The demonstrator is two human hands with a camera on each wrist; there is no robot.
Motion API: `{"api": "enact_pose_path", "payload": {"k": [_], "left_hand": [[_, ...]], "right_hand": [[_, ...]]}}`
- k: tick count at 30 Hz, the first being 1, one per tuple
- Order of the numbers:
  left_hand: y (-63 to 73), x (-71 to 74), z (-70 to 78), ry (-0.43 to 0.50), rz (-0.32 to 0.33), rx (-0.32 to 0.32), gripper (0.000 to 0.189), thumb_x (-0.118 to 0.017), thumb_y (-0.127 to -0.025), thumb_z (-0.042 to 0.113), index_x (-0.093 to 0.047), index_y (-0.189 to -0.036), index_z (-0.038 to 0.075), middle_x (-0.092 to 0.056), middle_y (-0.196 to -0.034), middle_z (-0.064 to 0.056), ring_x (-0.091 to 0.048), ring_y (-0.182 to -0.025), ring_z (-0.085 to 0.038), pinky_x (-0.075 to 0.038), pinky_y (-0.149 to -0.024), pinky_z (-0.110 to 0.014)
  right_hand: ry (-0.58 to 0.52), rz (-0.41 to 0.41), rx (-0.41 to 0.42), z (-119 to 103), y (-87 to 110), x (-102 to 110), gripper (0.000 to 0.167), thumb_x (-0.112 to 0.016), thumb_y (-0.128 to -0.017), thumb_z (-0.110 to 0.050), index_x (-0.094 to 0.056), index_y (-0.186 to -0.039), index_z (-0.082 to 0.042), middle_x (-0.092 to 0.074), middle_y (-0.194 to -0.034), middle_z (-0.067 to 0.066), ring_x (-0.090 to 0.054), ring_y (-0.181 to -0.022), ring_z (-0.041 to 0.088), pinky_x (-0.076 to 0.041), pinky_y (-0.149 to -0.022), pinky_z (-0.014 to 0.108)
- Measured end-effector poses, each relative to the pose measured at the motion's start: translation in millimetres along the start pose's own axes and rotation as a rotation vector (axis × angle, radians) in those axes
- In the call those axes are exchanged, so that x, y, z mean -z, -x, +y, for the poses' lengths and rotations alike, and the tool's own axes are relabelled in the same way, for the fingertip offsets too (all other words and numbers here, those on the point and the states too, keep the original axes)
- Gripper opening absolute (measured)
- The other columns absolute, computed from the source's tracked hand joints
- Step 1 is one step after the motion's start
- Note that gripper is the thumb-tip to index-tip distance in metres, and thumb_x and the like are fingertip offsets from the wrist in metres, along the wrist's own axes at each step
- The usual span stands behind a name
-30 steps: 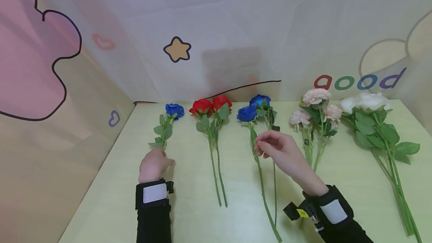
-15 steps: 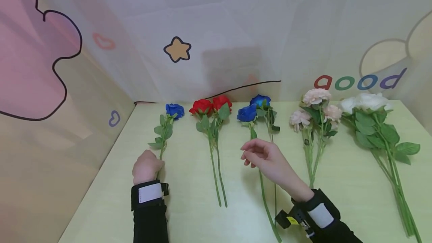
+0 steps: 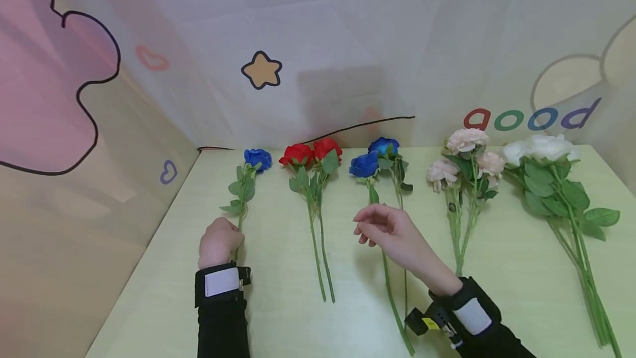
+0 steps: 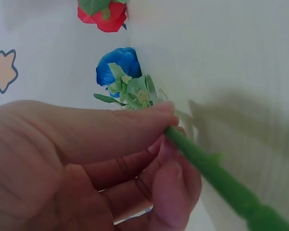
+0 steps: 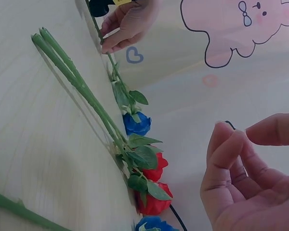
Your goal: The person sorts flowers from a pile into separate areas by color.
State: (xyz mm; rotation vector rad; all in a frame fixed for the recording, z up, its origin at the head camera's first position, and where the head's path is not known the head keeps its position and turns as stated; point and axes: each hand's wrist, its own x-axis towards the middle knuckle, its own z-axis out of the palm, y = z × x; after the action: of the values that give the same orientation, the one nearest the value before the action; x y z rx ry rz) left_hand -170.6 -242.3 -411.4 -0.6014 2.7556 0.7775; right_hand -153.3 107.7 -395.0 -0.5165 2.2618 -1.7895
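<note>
At the table's left, my left hand (image 3: 218, 241) pinches the green stem of a single blue rose (image 3: 258, 159) between thumb and fingers. In the left wrist view, that stem (image 4: 212, 173) runs out past the fingertips toward the lower right, with the blue flower beyond the hand. My right hand (image 3: 390, 235) hovers over the stems of two blue roses (image 3: 364, 164), its fingers loosely bent and holding nothing. Thumb and fingertips come close together in the right wrist view. Between the hands lie two red roses (image 3: 297, 154) with their stems toward me.
Pale pink flowers (image 3: 467, 141) lie right of the right hand. White roses (image 3: 544, 149) with long stems lie at the far right. A printed cloth (image 3: 348, 43) hangs behind the table (image 3: 283, 319), with its left side slanting along the table edge.
My left hand has shifted slightly left and closer to me, its fingers now around the blue rose's stem. The right hand has drawn left and down, then stayed still.
</note>
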Motion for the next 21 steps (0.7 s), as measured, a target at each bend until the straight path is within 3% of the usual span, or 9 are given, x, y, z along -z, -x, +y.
{"api": "enact_pose_path", "payload": {"k": [7, 12, 18, 21], "left_hand": [[4.1, 3.2, 7.6, 0.062, -0.003, -0.064, 0.017, -0.061, -0.094, 0.012, -0.062, -0.101, -0.004, -0.065, -0.094, -0.016, -0.057, -0.077, -0.025, -0.042, -0.059, -0.028], [6.7, 6.7, 14.3, 0.081, 0.035, -0.143, 0.021, -0.063, -0.096, 0.013, -0.065, -0.106, -0.006, -0.066, -0.095, -0.017, -0.058, -0.079, -0.024, -0.04, -0.059, -0.026], [11.4, 12.2, 28.6, 0.184, 0.045, -0.209, 0.022, -0.061, -0.099, 0.014, -0.062, -0.112, -0.003, -0.062, -0.098, -0.015, -0.061, -0.077, -0.021, -0.04, -0.06, -0.025], [13.4, 11.5, 39.5, 0.245, 0.04, -0.264, 0.021, -0.062, -0.099, 0.013, -0.062, -0.114, -0.002, -0.063, -0.1, -0.016, -0.067, -0.077, -0.021, -0.046, -0.062, -0.025]], "right_hand": [[0.01, 0.027, 0.003, -1.8, 1.8, 6.1, 0.018, -0.056, -0.101, -0.007, -0.062, -0.114, 0.004, -0.069, -0.096, 0.016, -0.066, -0.078, 0.009, -0.056, -0.071, 0.025], [0.01, 0.048, -0.017, -5.6, 2.4, 12.0, 0.019, -0.056, -0.102, -0.009, -0.062, -0.115, 0.004, -0.069, -0.096, 0.012, -0.066, -0.079, 0.007, -0.057, -0.073, 0.025], [0.014, 0.07, -0.012, -7.2, 2.0, 17.9, 0.019, -0.056, -0.102, -0.007, -0.062, -0.115, 0.005, -0.069, -0.094, 0.009, -0.067, -0.079, 0.01, -0.057, -0.073, 0.025], [0.018, 0.083, -0.005, -6.8, 1.1, 21.4, 0.018, -0.055, -0.102, -0.007, -0.063, -0.114, 0.004, -0.069, -0.092, 0.006, -0.067, -0.079, 0.012, -0.056, -0.072, 0.024]]}}
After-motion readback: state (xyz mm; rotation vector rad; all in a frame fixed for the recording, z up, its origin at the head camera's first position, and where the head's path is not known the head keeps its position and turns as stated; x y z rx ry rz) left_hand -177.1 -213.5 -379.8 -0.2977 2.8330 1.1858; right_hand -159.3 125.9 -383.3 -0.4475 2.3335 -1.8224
